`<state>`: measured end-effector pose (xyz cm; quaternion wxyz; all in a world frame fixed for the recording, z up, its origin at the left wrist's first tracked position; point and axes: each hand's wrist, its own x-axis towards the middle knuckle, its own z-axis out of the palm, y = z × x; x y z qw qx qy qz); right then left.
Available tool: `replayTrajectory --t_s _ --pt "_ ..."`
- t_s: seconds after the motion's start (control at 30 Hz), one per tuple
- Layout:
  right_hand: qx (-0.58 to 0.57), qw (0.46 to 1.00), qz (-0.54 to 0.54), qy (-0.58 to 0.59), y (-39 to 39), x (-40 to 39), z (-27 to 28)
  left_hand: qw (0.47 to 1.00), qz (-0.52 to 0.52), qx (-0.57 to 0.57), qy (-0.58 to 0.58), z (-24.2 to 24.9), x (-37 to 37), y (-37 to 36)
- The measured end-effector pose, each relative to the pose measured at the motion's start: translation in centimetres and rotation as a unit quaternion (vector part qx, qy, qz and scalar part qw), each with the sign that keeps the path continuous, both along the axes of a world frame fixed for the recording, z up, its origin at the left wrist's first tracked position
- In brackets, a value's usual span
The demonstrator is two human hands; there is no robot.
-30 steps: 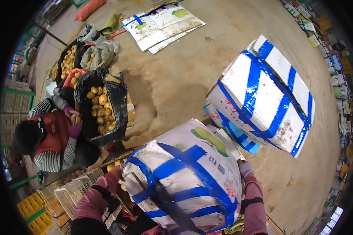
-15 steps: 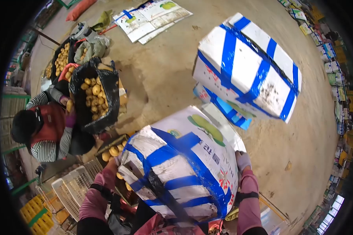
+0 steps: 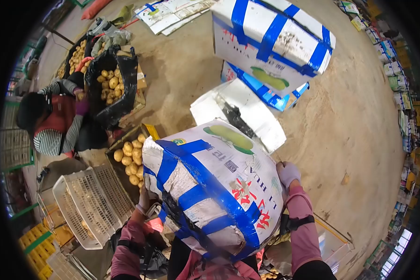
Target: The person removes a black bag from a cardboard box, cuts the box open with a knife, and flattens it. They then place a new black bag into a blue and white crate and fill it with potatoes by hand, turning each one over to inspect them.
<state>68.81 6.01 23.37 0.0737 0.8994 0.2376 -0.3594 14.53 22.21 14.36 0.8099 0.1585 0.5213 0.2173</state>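
Observation:
A large white box with blue tape [image 3: 210, 186] is held tilted in front of my body, its taped, dirty side toward me. My left hand [image 3: 147, 198] grips its left edge, and my gloved right hand [image 3: 289, 173] presses on its right side. Just beyond lies a white foam piece with torn black tape [image 3: 240, 114]. Farther off, another taped white box [image 3: 270, 42] rests on a blue box [image 3: 266, 91].
At the left a person [image 3: 60, 116] crouches by a black-lined container of potatoes [image 3: 108, 86]. Nearer are a potato crate [image 3: 133, 156] and a white plastic basket [image 3: 91, 205]. Flattened cartons [image 3: 172, 14] lie at the top.
The held box has turned a little, and more of its printed side shows. The foam piece beyond it is now largely uncovered. The far boxes appear higher in view.

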Motion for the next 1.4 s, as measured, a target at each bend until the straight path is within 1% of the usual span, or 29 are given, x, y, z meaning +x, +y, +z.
replayTrajectory --t_s 0.03,0.13,0.2,0.27,0.37,0.43,0.47,0.53,0.57,0.63,0.67,0.7,0.73,0.77,0.8,0.83,0.87,0.9,0.97,1.03,1.13,1.17,1.2,1.23,1.27,1.3,1.33,1.37,1.4 --pt "0.006 1.0 -0.004 -0.001 -0.8 -1.1 -0.2 1.0 0.005 0.004 0.015 -2.6 -2.4 -1.5" --pt "-0.005 1.0 0.008 -0.02 -3.0 -4.0 -0.5 0.998 0.01 0.003 0.057 -5.6 -5.9 -5.2" --pt "-0.02 1.0 0.011 -0.021 -4.4 -5.3 -1.8 0.996 0.009 0.029 0.084 -3.2 -5.4 -6.5" --pt "-0.04 0.999 0.024 -0.011 -6.4 -7.1 -3.6 0.996 -0.026 -0.009 0.085 -3.0 -7.6 -7.5" --pt "-0.056 0.998 0.035 0.011 -8.2 -8.2 -6.4 0.997 -0.052 -0.005 0.053 -5.2 -11.4 -9.1" --pt "-0.071 0.996 0.046 0.04 -8.9 -8.4 -8.7 0.992 -0.045 -0.001 0.115 -5.7 -12.5 -10.5" --pt "-0.053 0.997 0.033 0.051 -10.0 -8.8 -10.5 0.994 -0.044 0.028 0.097 -5.9 -12.0 -10.8" --pt "-0.009 0.997 0.007 0.074 -11.3 -9.1 -14.5 0.994 -0.01 -0.036 0.101 -4.8 -9.6 -10.9" --pt "0.089 0.992 -0.035 0.082 -11.5 -8.4 -15.2 0.983 0.026 -0.137 0.116 -1.2 -4.0 -10.9" --pt "0.255 0.952 -0.142 0.095 -15.1 -8.1 -14.8 0.964 -0.064 -0.258 -0.002 -4.0 -2.6 -12.2" --pt "0.233 0.957 -0.156 0.08 -17.8 -8.8 -15.4 0.964 -0.163 -0.154 0.144 -5.5 -2.3 -14.4" --pt "0.228 0.959 -0.162 0.05 -19.6 -8.2 -15.9 0.929 -0.256 -0.023 0.268 -8.8 0.2 -16.5" --pt "0.222 0.96 -0.17 0.014 -21.6 -7.6 -16.7 0.858 -0.334 0.112 0.375 -12.4 3.5 -18.8" --pt "0.266 0.949 -0.166 -0.012 -24.0 -9.6 -19.2 0.75 -0.4 0.236 0.47 -14.7 6.5 -21.0" --pt "0.258 0.953 -0.159 -0.032 -25.4 -11.0 -21.1 0.909 -0.164 0.154 0.35 -11.6 10.2 -21.4" --pt "0.237 0.957 -0.158 -0.044 -27.5 -14.3 -22.5 0.934 -0.132 0.108 0.312 -12.5 8.8 -21.5" --pt "0.238 0.954 -0.118 -0.139 -28.0 -16.8 -23.4 0.947 -0.112 0.08 0.291 -11.9 8.5 -21.7" --pt "0.269 0.943 -0.06 -0.189 -28.4 -18.4 -24.7 0.958 -0.077 0.058 0.269 -11.4 7.9 -22.0" --pt "0.315 0.914 -0.059 -0.248 -28.5 -20.1 -26.7 0.96 -0.127 0.101 0.229 -15.4 4.2 -21.7" --pt "0.323 0.905 -0.05 -0.273 -28.7 -20.3 -27.0 0.915 -0.181 0.206 0.296 -15.6 3.3 -22.2" --pt "0.323 0.902 -0.034 -0.284 -29.0 -18.8 -27.6 0.969 -0.122 0.14 0.161 -16.9 2.5 -22.2" --pt "0.277 0.922 -0.071 -0.262 -29.0 -18.0 -28.3 0.985 -0.068 0.095 0.125 -16.4 2.8 -22.2" --pt "0.246 0.927 -0.055 -0.278 -28.7 -16.9 -28.5 0.956 -0.133 0.193 0.177 -18.4 0.7 -22.6" --pt "0.215 0.94 -0.049 -0.259 -27.4 -14.9 -27.7 0.883 -0.283 0.316 0.202 -18.2 0.5 -21.5" --pt "0.243 0.924 -0.055 -0.29 -26.9 -12.7 -29.0 0.747 -0.407 0.463 0.249 -18.1 0.3 -20.4" --pt "0.324 0.887 -0.015 -0.329 -26.1 -9.5 -30.5 0.608 -0.456 0.588 0.275 -18.0 0.0 -19.4" --pt "0.302 0.918 -0.094 -0.239 -23.7 -8.6 -28.9 0.741 -0.378 0.494 0.252 -17.3 2.2 -19.9" --pt "0.289 0.941 -0.099 -0.144 -23.6 -6.4 -31.0 0.848 -0.299 0.375 0.224 -16.3 3.2 -21.0" --pt "0.208 0.973 -0.042 -0.086 -22.3 -6.6 -30.6 0.814 -0.343 0.404 0.239 -16.8 2.2 -20.9"
